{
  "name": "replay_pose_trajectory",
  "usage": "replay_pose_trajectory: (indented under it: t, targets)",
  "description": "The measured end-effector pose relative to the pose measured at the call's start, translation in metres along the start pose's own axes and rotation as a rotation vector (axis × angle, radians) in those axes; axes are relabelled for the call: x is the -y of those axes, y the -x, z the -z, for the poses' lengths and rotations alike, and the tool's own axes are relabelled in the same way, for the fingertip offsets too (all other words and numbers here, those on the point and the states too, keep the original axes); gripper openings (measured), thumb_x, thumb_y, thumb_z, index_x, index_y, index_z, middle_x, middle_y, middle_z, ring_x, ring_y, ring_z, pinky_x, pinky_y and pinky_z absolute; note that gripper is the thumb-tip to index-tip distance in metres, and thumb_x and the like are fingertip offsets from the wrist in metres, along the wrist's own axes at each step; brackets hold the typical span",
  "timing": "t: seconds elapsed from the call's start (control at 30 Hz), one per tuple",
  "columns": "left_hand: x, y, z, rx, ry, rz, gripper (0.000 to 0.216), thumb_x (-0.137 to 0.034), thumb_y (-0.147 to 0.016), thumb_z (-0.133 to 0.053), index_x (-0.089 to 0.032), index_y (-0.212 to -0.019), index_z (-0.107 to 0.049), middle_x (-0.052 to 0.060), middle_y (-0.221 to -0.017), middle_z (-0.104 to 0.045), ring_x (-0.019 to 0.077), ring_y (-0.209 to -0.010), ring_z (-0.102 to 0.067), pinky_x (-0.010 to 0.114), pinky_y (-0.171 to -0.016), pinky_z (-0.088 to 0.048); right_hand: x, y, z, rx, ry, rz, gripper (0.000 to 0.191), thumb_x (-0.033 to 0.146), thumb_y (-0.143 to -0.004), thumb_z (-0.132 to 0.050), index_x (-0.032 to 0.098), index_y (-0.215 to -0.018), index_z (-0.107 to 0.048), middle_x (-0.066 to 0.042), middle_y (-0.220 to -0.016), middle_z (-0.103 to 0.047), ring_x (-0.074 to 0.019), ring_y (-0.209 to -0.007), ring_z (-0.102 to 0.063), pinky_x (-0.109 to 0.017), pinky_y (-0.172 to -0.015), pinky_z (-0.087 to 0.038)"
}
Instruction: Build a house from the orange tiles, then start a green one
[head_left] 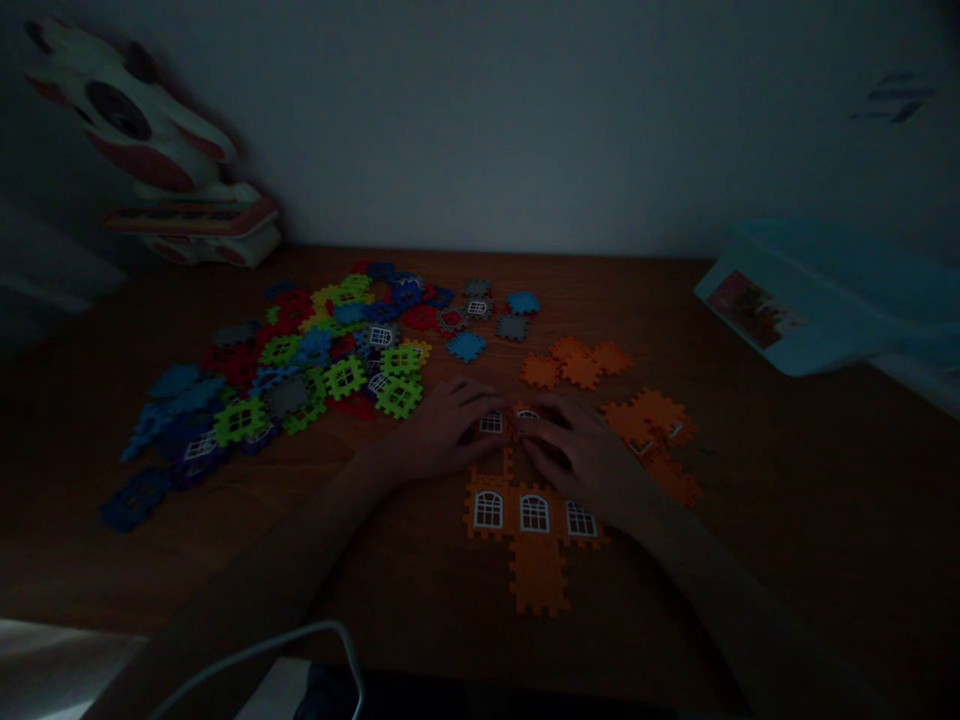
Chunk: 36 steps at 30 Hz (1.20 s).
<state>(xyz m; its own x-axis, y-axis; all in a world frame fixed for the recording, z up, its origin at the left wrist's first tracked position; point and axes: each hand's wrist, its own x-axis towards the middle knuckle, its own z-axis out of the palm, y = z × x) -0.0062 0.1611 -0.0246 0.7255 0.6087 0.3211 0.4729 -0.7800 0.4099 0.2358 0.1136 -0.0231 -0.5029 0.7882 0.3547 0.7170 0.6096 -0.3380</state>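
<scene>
Orange interlocking puzzle tiles lie joined on the table before me: a row of window tiles with white arched frames, and a plain orange tile attached below its middle. At the far side of this group, my left hand has its fingers closed on an orange window tile. My right hand reaches in from the other side, with bent fingers on the neighbouring orange window tile. The hands are close together, and their fingers partly hide both tiles and the joint between them.
Loose orange tiles lie right of my right hand, with more orange tiles behind. A mixed pile of coloured tiles spreads left. A cow-shaped toy keyboard stands back left, a light-blue container right. A white cable crosses the front.
</scene>
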Motion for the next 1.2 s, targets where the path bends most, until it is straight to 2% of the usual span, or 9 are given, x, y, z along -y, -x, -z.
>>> replay_pose_trajectory:
  t: [0.17, 0.33, 0.57, 0.8, 0.97, 1.03, 1.2]
  targets:
    - [0.0, 0.0, 0.0, 0.0, 0.012, 0.002, 0.041, -0.044, -0.097, -0.058, -0.022, -0.132, -0.058, 0.01, -0.125, -0.065, 0.0261, -0.119, -0.055, 0.046, -0.102, -0.047, 0.0, 0.0, 0.0, -0.009, -0.004, -0.012, 0.032, 0.024, -0.096, -0.057, 0.025, -0.127, -0.062, -0.011, -0.127, -0.063, -0.0278, -0.117, -0.06, -0.052, -0.099, -0.053]
    - [0.001, 0.001, -0.001, -0.008, 0.014, 0.006, 0.04, -0.043, -0.097, -0.058, -0.021, -0.131, -0.059, 0.009, -0.124, -0.066, 0.0256, -0.119, -0.055, 0.045, -0.102, -0.047, 0.001, -0.001, 0.001, 0.0, 0.028, 0.017, 0.025, 0.022, -0.097, -0.056, 0.024, -0.117, -0.07, -0.012, -0.127, -0.063, -0.028, -0.116, -0.06, -0.051, -0.099, -0.053]
    - [0.001, 0.0, 0.001, 0.015, -0.004, -0.027, 0.032, -0.04, -0.099, -0.055, -0.024, -0.124, -0.067, 0.009, -0.122, -0.066, 0.0239, -0.114, -0.056, 0.043, -0.099, -0.047, 0.001, -0.003, 0.004, 0.0, -0.001, 0.025, 0.027, 0.021, -0.095, -0.059, 0.027, -0.118, -0.071, -0.011, -0.13, -0.062, -0.0275, -0.116, -0.06, -0.051, -0.096, -0.054]
    - [-0.001, 0.0, 0.003, 0.029, -0.078, -0.039, 0.039, -0.042, -0.099, -0.054, -0.025, -0.135, -0.059, 0.009, -0.126, -0.065, 0.0251, -0.112, -0.056, 0.045, -0.095, -0.049, 0.0, -0.001, 0.004, 0.011, -0.042, 0.0, 0.031, 0.023, -0.096, -0.057, 0.028, -0.126, -0.063, -0.009, -0.132, -0.062, -0.0256, -0.119, -0.06, -0.05, -0.1, -0.053]
    - [-0.005, 0.0, 0.004, 0.026, -0.095, -0.102, 0.044, -0.029, -0.102, -0.046, -0.024, -0.146, -0.048, 0.01, -0.142, -0.056, 0.025, -0.126, -0.052, 0.045, -0.104, -0.047, 0.004, 0.0, 0.007, 0.006, -0.091, -0.02, 0.036, 0.029, -0.097, -0.058, 0.024, -0.132, -0.054, -0.01, -0.136, -0.06, -0.025, -0.125, -0.058, -0.047, -0.105, -0.05]
    - [-0.005, 0.0, 0.003, 0.055, -0.097, -0.122, 0.045, -0.026, -0.103, -0.044, -0.024, -0.147, -0.046, 0.009, -0.145, -0.055, 0.0246, -0.13, -0.051, 0.046, -0.108, -0.046, 0.003, -0.002, 0.011, -0.025, -0.083, -0.038, 0.033, 0.031, -0.097, -0.057, 0.023, -0.129, -0.055, -0.01, -0.133, -0.062, -0.0242, -0.122, -0.059, -0.045, -0.102, -0.051]
    - [-0.001, 0.002, 0.0, 0.086, -0.119, -0.157, 0.036, -0.028, -0.101, -0.048, -0.024, -0.134, -0.061, 0.009, -0.138, -0.062, 0.026, -0.127, -0.056, 0.049, -0.106, -0.048, -0.014, -0.003, 0.035, -0.117, 0.156, -0.174, 0.017, 0.026, -0.096, -0.053, 0.02, -0.107, -0.065, -0.011, -0.108, -0.066, -0.028, -0.101, -0.064, -0.047, -0.089, -0.054]
